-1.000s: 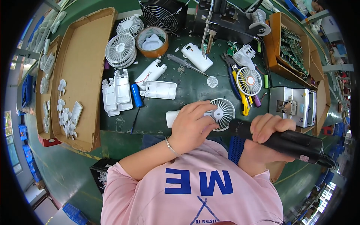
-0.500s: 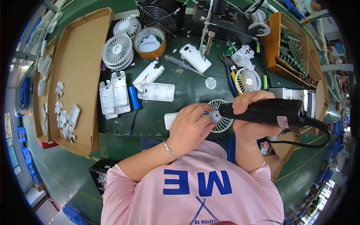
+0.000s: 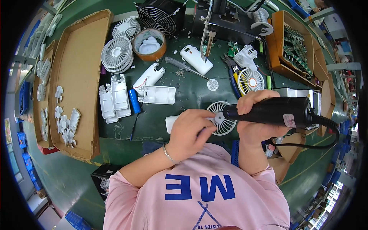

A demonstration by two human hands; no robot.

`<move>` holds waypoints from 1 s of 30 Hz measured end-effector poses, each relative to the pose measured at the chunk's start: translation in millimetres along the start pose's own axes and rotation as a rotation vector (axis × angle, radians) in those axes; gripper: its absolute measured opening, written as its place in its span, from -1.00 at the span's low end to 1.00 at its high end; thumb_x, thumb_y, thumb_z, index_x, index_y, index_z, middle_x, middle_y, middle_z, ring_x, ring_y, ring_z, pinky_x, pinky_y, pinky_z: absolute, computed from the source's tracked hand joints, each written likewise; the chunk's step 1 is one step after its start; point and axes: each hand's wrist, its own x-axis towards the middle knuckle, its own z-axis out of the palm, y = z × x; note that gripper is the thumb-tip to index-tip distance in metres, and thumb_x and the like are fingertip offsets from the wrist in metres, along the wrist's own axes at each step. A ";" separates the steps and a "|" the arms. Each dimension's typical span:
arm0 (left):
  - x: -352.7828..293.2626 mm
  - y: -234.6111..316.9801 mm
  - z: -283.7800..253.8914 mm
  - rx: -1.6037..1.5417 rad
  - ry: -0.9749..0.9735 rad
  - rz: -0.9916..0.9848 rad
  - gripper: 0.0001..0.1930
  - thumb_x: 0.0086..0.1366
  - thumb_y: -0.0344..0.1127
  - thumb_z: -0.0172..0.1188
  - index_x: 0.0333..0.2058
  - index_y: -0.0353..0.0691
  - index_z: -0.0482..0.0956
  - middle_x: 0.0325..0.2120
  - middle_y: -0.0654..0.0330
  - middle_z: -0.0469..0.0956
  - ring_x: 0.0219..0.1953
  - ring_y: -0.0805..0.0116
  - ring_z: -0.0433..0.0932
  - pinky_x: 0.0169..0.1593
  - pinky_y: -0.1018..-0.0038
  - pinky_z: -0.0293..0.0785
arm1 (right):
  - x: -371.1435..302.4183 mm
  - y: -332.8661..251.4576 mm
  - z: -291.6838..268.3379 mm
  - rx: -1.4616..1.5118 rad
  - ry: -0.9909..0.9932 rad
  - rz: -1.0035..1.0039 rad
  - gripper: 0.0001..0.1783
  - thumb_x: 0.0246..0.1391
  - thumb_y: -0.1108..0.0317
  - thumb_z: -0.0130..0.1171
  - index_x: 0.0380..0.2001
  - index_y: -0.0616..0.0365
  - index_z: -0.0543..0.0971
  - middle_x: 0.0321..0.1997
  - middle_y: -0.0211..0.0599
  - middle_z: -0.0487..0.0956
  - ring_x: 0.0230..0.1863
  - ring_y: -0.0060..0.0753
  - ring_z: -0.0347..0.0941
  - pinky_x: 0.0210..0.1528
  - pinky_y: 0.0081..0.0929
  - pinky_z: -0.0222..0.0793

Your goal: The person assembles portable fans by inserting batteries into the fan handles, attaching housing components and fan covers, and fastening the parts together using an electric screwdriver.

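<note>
My right hand (image 3: pixel 255 119) is wrapped round a black electric screwdriver (image 3: pixel 280 112), which lies nearly level with its tip end pointing left. That end is over the edge of a round white fan grille (image 3: pixel 219 129) near the table's front edge. My left hand (image 3: pixel 193 128) is at the grille's left side, thumb and index finger apart, the index fingertip at the rim. A white casing end (image 3: pixel 171 123) shows left of this hand; whether it joins the grille is hidden. Farther back lie a screwdriver (image 3: pixel 184 66) and a round pale disc (image 3: pixel 212 84).
Left are a cardboard tray (image 3: pixel 78 50) with white fan blades, stacked grilles (image 3: pixel 117 53), white casings (image 3: pixel 120 94) and a blue battery cell (image 3: pixel 134 101). At the back stand a tape roll (image 3: pixel 163 50), a black fan (image 3: pixel 161 17) and a soldering stand (image 3: pixel 226 23). Pliers (image 3: pixel 233 76) lie right.
My left hand has drawn back a little from the middle of the grille, and its thumb and index finger have parted. My right hand still holds the electric screwdriver, almost in place.
</note>
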 end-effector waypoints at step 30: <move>29.0 19.5 26.3 0.530 -0.287 -0.102 -0.69 -0.11 -0.27 0.37 -0.33 -0.15 0.56 -0.57 0.15 0.49 -0.49 0.17 0.50 -0.42 0.34 0.40 | -29.8 -67.4 -53.3 0.020 0.010 -0.327 -0.16 -0.15 -0.50 -0.01 -0.24 0.15 0.42 -0.63 -0.37 0.39 -0.68 -0.43 0.28 -0.52 -0.46 0.17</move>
